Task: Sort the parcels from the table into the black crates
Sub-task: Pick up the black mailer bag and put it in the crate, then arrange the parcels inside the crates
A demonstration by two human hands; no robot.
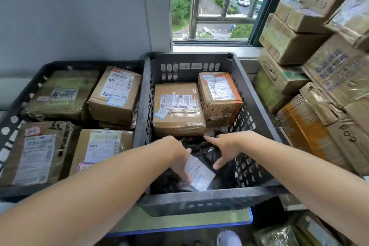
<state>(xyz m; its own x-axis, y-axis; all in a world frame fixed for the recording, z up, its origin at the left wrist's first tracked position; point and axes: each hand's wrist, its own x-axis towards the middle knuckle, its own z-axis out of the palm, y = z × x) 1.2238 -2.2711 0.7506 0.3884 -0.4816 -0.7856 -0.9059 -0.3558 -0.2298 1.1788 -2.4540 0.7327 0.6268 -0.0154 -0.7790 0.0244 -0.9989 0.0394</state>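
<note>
The black bag parcel lies at the near edge of the right-hand black crate, in front of two cardboard boxes. The left hand presses straight fingers on its white label. The right hand rests spread open on the bag.

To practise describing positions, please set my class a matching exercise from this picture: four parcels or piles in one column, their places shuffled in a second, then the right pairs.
Things:
1. black bag parcel
2. orange-edged box
3. greenish box with black handwriting
4. stacked cartons

Places:
A. far left corner of the left crate
B. beside the window, in no crate
C. near end of the right crate
D. far right corner of the right crate

Pairs: 1-C, 2-D, 3-A, 4-B
</note>
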